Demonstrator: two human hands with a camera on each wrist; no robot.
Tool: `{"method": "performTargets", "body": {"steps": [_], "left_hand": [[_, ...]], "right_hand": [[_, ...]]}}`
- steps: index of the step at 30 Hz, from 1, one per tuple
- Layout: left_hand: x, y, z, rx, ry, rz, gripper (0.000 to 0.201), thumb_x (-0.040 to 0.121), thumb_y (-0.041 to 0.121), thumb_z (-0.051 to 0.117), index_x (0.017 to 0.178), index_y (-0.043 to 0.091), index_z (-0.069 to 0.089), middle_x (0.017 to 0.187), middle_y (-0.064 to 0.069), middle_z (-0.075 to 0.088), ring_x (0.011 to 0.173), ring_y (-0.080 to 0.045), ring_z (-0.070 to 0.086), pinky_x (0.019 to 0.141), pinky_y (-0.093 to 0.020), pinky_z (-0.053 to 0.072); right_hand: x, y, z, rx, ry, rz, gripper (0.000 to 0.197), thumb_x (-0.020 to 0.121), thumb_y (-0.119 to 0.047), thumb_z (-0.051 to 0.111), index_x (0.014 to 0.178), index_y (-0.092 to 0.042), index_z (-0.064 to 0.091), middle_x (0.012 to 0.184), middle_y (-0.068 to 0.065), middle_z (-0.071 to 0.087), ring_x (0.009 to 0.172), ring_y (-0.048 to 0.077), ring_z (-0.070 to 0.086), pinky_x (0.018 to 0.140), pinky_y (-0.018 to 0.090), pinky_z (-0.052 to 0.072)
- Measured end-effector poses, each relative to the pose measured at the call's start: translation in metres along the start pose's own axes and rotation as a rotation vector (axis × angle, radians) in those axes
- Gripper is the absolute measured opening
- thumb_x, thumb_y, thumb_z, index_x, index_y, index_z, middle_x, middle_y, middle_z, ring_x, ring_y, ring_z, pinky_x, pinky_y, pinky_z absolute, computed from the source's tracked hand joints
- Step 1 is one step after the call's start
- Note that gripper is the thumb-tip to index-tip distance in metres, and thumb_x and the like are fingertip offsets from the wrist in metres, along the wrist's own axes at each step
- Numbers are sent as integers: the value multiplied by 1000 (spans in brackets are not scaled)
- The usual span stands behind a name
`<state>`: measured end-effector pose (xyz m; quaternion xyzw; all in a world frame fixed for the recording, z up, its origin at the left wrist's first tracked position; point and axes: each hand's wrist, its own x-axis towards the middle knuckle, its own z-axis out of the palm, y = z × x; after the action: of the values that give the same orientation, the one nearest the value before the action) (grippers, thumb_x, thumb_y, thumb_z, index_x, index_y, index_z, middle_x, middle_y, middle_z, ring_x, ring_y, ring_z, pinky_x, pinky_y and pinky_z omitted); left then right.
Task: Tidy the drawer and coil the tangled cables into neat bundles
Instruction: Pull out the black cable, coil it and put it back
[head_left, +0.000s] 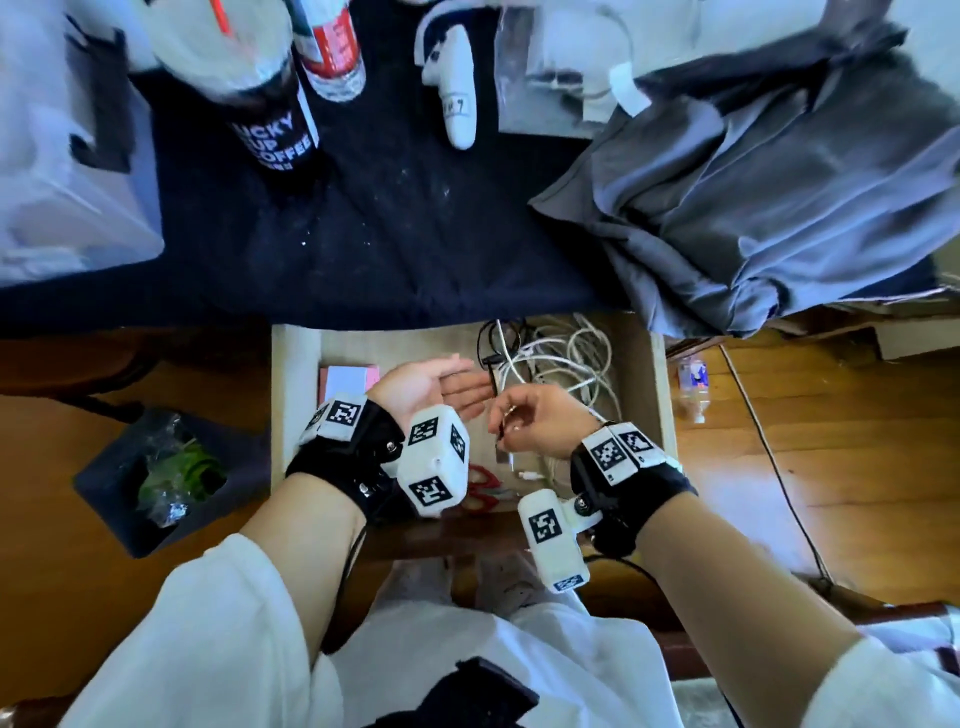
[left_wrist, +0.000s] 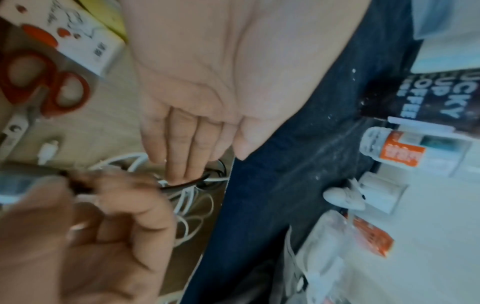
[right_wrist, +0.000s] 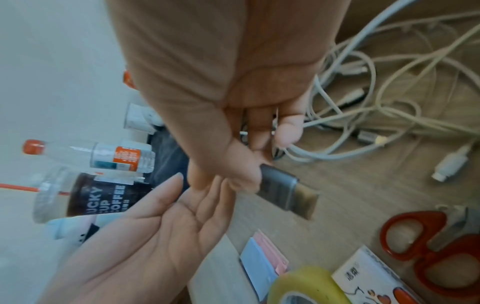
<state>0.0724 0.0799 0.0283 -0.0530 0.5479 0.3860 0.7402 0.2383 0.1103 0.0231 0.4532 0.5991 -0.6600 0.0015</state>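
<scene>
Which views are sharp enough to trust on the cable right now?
Head view: sharpest at the drawer, edges bent by the wide lens. Left wrist view: right hand smeared by motion blur, dark cable soft. Right wrist view: soft throughout, gray plug blurred, white cables still readable.

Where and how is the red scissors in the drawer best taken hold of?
By the red loop handles of the scissors, coming from above: they lie flat on the drawer floor, loops open and uncovered beside the white card box, while the blade end points toward the cable tangle.
</scene>
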Motion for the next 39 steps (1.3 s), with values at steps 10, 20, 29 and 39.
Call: {"method": "performTargets", "body": {"steps": [10, 20, 29, 39], "left_hand": [[-35, 37, 3, 736, -14, 283, 25, 98, 9, 43, 99, 7, 68, 72, -6, 43, 50, -7, 28, 49, -20, 20], [-69, 58, 28, 368, -312, 405, 28, 97, 11, 34, 101, 4, 61, 57, 5, 44, 56, -4, 45, 61, -17, 38], [-47, 45, 0, -15, -29, 498, 24, 100, 15, 38, 94, 17, 61, 61, 11, 55, 66, -5, 46, 75, -21, 42], [-47, 31, 39, 394, -202, 492, 15, 94, 18, 54, 104, 25, 63, 94, 7, 70, 84, -9, 64, 78, -25, 48]], "right_hand": [[2, -15, -30, -41, 223, -52, 40, 76, 9, 64, 106, -16, 57, 73, -4, 57, 68, 13, 54, 75, 31, 48], [21, -37, -24, -195, 198, 11, 28, 74, 2, 68, 79, -22, 54, 58, -2, 51, 50, 9, 50, 56, 22, 43], [-25, -96, -70, 431, 209, -122, 25, 85, 10, 46, 73, -11, 52, 47, -1, 57, 35, 10, 52, 38, 17, 40], [-35, -126, -56, 689, 100, -261, 17, 90, 0, 43, 94, -6, 58, 63, 8, 69, 53, 14, 67, 52, 21, 54]]}}
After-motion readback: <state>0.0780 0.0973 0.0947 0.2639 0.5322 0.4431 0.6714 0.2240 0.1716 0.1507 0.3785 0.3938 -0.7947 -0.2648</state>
